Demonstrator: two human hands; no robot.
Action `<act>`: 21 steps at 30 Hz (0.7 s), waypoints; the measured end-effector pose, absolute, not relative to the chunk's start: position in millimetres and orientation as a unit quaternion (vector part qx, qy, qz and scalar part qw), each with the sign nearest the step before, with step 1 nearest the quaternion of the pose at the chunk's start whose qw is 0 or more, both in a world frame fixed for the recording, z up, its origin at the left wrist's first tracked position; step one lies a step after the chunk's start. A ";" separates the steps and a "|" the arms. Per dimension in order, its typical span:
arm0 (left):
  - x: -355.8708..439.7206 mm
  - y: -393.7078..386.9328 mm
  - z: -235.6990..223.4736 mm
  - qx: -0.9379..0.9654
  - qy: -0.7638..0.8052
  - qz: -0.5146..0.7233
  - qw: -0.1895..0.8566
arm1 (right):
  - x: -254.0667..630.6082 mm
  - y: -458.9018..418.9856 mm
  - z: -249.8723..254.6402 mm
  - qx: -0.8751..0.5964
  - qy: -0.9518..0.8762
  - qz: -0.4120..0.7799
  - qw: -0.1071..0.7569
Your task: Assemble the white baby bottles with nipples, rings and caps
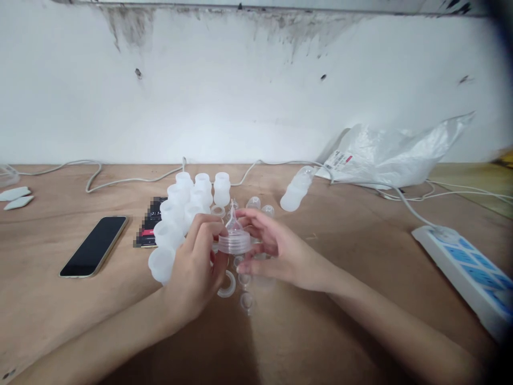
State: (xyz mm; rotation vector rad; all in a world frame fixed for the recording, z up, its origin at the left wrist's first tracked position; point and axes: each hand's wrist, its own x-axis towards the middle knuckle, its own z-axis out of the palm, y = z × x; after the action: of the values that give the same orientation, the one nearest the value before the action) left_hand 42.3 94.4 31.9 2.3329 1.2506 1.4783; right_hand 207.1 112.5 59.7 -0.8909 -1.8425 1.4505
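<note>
We cannot see all of what lies beneath the hands: the left hand [198, 264] covers parts of the nearest bottles [166, 235], and small clear pieces [247, 301] under the right hand [286, 248] blur into the tabletop [304, 331]. Between the hands, above the table, is one clear screw ring [234, 243] with one nipple [233, 222] pointing up; the left fingers pinch the ring's left side, while the right hand curves around the other side (we cannot tell whether it grips). We count at least eight open white bottles on the left, one bottle with a clear top [297, 188] farther right, one phone [94, 246], one plastic bag [385, 155] and one power strip [449, 251], cut off by the dark edge.
</note>
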 end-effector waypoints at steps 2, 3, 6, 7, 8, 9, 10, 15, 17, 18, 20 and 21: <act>41.0 95.0 30.7 0.777 0.409 0.477 0.040 | 208.7 112.9 63.1 -0.350 -0.692 0.556 0.299; 40.7 94.9 30.5 0.780 0.410 0.472 0.038 | 208.9 112.7 64.3 -0.358 -0.692 0.554 0.293; 40.7 93.5 31.3 0.784 0.416 0.459 0.047 | 207.8 111.6 66.9 -0.355 -0.694 0.558 0.286; 40.8 92.9 31.9 0.783 0.418 0.457 0.052 | 207.2 111.3 67.4 -0.348 -0.695 0.559 0.288; 40.9 92.4 32.5 0.782 0.420 0.457 0.059 | 206.7 111.2 67.6 -0.341 -0.696 0.559 0.292; 41.0 92.2 32.9 0.779 0.420 0.461 0.065 | 206.3 111.4 67.7 -0.335 -0.697 0.559 0.299; 41.0 92.1 33.2 0.777 0.418 0.465 0.072 | 206.1 111.8 67.5 -0.330 -0.696 0.560 0.306; 42.1 93.8 35.2 0.760 0.418 0.482 0.126 | 208.5 117.7 63.1 -0.297 -0.697 0.559 0.337; 42.3 92.5 39.5 0.763 0.436 0.460 0.128 | 209.7 120.2 61.1 -0.291 -0.705 0.546 0.346; 41.8 90.7 42.8 0.769 0.453 0.434 0.122 | 210.1 121.3 60.4 -0.292 -0.706 0.543 0.349; 37.9 84.7 51.4 0.785 0.483 0.374 0.098 | 210.5 123.0 59.4 -0.298 -0.704 0.546 0.344; 34.1 80.6 55.8 0.791 0.495 0.350 0.080 | 210.6 123.6 59.0 -0.303 -0.703 0.547 0.338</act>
State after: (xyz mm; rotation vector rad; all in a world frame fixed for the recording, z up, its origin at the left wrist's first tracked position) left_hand 34.1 80.6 55.8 2.3670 1.4804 1.0463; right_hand 210.6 123.6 59.0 -0.7895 -1.8323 1.4263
